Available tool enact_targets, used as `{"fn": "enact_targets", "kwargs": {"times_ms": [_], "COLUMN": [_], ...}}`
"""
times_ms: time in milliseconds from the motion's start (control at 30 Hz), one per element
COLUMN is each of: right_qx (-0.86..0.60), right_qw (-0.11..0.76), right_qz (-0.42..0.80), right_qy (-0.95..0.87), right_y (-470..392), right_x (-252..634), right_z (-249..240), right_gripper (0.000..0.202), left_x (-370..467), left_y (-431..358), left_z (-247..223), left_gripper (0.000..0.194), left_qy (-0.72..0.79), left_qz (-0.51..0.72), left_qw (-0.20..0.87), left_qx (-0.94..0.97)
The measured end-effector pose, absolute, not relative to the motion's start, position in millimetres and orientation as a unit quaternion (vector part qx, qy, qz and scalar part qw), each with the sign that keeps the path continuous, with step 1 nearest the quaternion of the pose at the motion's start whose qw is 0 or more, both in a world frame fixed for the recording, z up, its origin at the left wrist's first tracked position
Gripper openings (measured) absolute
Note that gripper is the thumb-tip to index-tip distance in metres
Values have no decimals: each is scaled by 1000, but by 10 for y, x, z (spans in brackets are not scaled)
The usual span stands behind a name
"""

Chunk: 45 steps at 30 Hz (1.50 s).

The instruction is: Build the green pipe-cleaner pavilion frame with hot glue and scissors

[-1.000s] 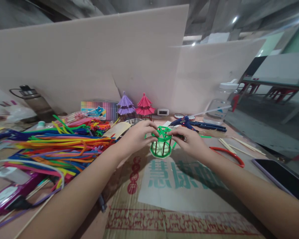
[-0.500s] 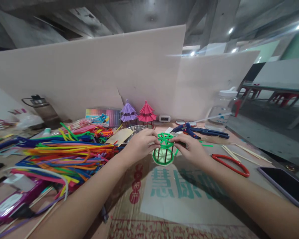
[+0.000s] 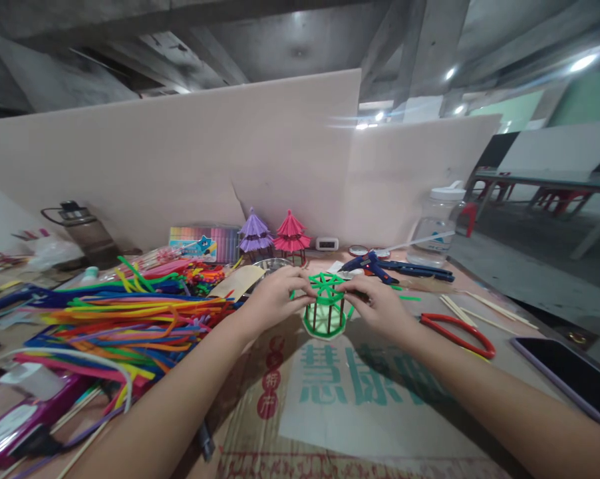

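Observation:
Between my hands stands a small green pavilion frame (image 3: 324, 318), with a spoked green ring on top, dark brown posts and a green-edged base on the cardboard. My left hand (image 3: 280, 296) pinches the left side of the top ring between thumb and fingers. On the ring's right side, my right hand (image 3: 374, 303) grips the rim in the same way. The fingertips hide parts of the ring. Behind it stand a purple pavilion model (image 3: 255, 233) and a pink pavilion model (image 3: 291, 233), both with tiered roofs.
Colourful pipe cleaners (image 3: 140, 319) are heaped at the left. A blue glue gun (image 3: 372, 266) lies behind my right hand. Red-handled pliers (image 3: 459, 334), wooden sticks (image 3: 499, 309) and a phone (image 3: 569, 372) lie at the right. A clear water jug (image 3: 434, 226) stands at the back right.
The camera view has shifted slightly, so everything sits a little lower and further left. Both hands keep their hold on the green frame's top ring.

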State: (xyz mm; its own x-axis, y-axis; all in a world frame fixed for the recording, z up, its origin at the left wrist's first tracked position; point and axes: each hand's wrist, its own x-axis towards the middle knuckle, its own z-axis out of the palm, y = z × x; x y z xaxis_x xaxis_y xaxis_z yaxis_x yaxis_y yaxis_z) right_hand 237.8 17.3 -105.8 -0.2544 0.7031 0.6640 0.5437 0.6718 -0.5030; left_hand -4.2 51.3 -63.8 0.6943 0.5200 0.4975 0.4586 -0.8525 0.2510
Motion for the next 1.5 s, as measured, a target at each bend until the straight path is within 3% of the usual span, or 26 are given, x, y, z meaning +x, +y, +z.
{"fn": "enact_targets", "kwargs": {"times_ms": [267, 600, 833, 933, 1100, 1267, 1500], "right_qx": [-396, -390, -396, -396, -398, -397, -415], "right_qw": [483, 483, 483, 466, 436, 444, 453], "right_qz": [77, 71, 93, 119, 134, 116, 110], "right_qy": [-777, -781, -776, -782, -796, -795, -781], "right_y": [157, 151, 202, 252, 272, 260, 207], "right_x": [2356, 2355, 2467, 2543, 2546, 2508, 2461], "right_z": [-1078, -1107, -1002, -980, -995, -1022, -1034], "right_gripper": [18, 17, 15, 13, 16, 17, 16], "left_x": [-48, -34, -77, -98, -91, -41, 43], "left_y": [522, 484, 538, 590, 589, 519, 426], "left_z": [-629, -594, -642, -724, -779, -711, -660], "left_gripper": [7, 9, 29, 38, 28, 25, 38], "left_qy": [279, 280, 395, 419, 393, 396, 359], "left_qz": [292, 273, 265, 203, 169, 213, 290], "left_qw": [98, 71, 201, 197, 208, 207, 122], "left_qx": [909, 918, 856, 863, 879, 869, 879]}}
